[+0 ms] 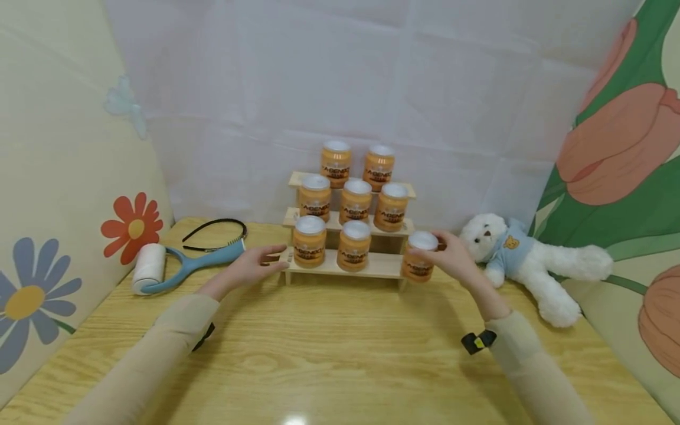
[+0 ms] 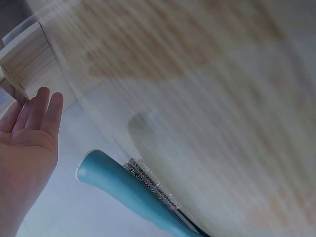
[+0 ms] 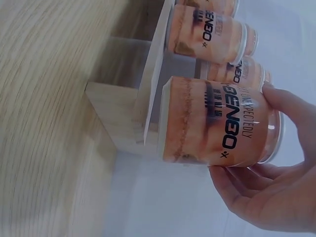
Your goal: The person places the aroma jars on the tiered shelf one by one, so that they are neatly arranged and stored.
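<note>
Head view: right hand (image 1: 458,260) is gripping an upright jar (image 1: 419,257) at the stepped rack's (image 1: 340,267) right end, while left hand (image 1: 249,267) is resting open-fingered against its left end.

The left hand (image 2: 27,143) is lying open, fingers straight, its fingertips (image 2: 47,98) reaching just beside the wooden stand (image 2: 24,59) (blurred). A teal handle (image 2: 123,192) is lying near the hand on the surface (image 2: 212,98).
</note>
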A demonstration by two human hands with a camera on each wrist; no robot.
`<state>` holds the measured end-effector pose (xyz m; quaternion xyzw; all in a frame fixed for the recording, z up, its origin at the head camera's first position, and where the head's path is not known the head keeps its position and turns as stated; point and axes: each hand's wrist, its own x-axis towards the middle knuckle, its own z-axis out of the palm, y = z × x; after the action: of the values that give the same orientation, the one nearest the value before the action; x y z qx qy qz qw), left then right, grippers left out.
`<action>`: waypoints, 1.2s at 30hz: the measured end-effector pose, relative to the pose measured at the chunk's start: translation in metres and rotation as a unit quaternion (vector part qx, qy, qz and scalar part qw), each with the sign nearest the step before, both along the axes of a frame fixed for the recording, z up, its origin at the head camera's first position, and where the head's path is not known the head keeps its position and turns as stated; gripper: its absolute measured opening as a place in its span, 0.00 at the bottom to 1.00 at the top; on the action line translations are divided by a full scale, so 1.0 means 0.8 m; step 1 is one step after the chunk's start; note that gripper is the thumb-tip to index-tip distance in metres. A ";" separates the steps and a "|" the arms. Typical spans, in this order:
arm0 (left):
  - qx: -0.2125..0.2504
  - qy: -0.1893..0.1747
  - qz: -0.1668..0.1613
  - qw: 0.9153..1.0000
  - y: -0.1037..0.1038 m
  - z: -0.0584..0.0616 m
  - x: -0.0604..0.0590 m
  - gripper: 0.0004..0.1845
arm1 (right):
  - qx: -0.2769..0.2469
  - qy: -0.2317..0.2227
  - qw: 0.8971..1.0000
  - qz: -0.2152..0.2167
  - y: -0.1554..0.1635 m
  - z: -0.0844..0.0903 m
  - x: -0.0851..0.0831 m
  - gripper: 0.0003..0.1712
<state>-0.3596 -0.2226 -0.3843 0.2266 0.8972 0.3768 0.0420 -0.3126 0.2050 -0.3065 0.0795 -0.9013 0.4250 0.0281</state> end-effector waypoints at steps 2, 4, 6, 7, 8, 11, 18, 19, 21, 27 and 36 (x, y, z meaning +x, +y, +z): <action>0.003 0.000 -0.002 1.000 0.000 0.000 0.000 0.36 | -0.009 0.005 1.000 0.005 -0.008 -0.001 -0.003 0.42; 0.005 0.002 -0.004 1.000 0.000 0.000 0.000 0.36 | -0.017 0.013 1.000 0.014 -0.015 -0.003 -0.005 0.39; 0.005 0.003 -0.002 1.000 -0.001 0.000 -0.001 0.36 | -0.029 0.017 0.999 0.026 -0.023 -0.005 -0.008 0.37; 0.004 0.004 -0.004 1.000 -0.001 -0.001 -0.001 0.36 | -0.036 0.019 0.999 0.031 -0.026 -0.006 -0.009 0.37; 0.004 0.004 -0.003 1.000 -0.001 -0.001 -0.001 0.36 | -0.042 0.020 0.998 0.035 -0.029 -0.007 -0.010 0.37; 0.003 0.005 -0.002 1.000 0.000 -0.001 -0.002 0.36 | -0.055 0.019 0.998 0.033 -0.038 -0.010 -0.012 0.40; -0.004 0.004 -0.003 1.000 0.000 0.000 -0.001 0.37 | -0.059 0.003 0.998 0.027 -0.049 -0.015 -0.019 0.48; -0.005 0.002 -0.002 1.000 0.000 0.001 0.000 0.37 | -0.062 -0.001 0.998 0.028 -0.050 -0.016 -0.020 0.48; -0.007 -0.001 0.000 1.000 -0.001 0.002 0.001 0.38 | -0.065 -0.008 0.997 0.027 -0.052 -0.017 -0.023 0.48; -0.008 0.002 0.003 1.000 -0.002 0.003 0.001 0.37 | -0.060 -0.013 0.998 0.032 -0.050 -0.020 -0.028 0.45; -0.009 0.003 -0.001 1.000 0.002 0.003 0.002 0.36 | -0.061 -0.027 0.997 0.041 -0.044 -0.022 -0.031 0.45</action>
<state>-0.3576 -0.2213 -0.3821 0.2280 0.9006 0.3678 0.0413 -0.3371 0.1694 -0.3245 0.1032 -0.8701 0.4818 -0.0093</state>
